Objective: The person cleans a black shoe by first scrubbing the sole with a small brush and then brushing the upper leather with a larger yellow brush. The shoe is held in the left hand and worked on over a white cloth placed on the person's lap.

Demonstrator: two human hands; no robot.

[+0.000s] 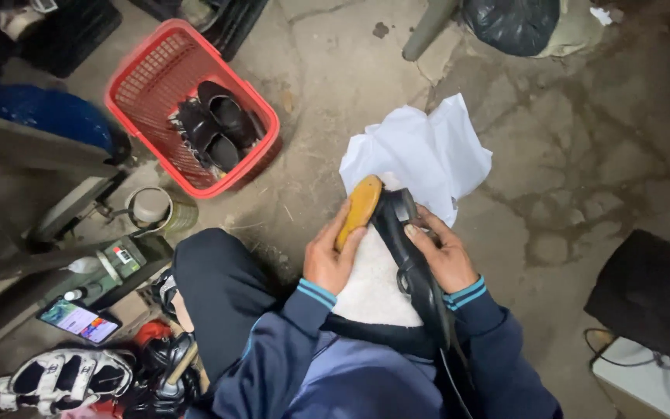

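My left hand (pixel 330 250) grips a wooden-backed shoe brush (pixel 359 208), its tan back facing up, pressed against a black shoe (pixel 406 248). My right hand (pixel 443 252) holds that black shoe from the right side, fingers along its upper edge. The shoe rests over a white fleecy cloth (pixel 370 287) on my lap. Both arms wear dark blue sleeves with light blue cuff stripes.
A red plastic basket (pixel 149 77) with black shoes (pixel 219 128) stands at upper left. White paper (pixel 428 151) lies on the cracked concrete floor beyond my hands. A phone (pixel 79 320), white sandals (pixel 60 380), a tin (pixel 153 208) and bottles sit at left; a black bag (pixel 641 291) at right.
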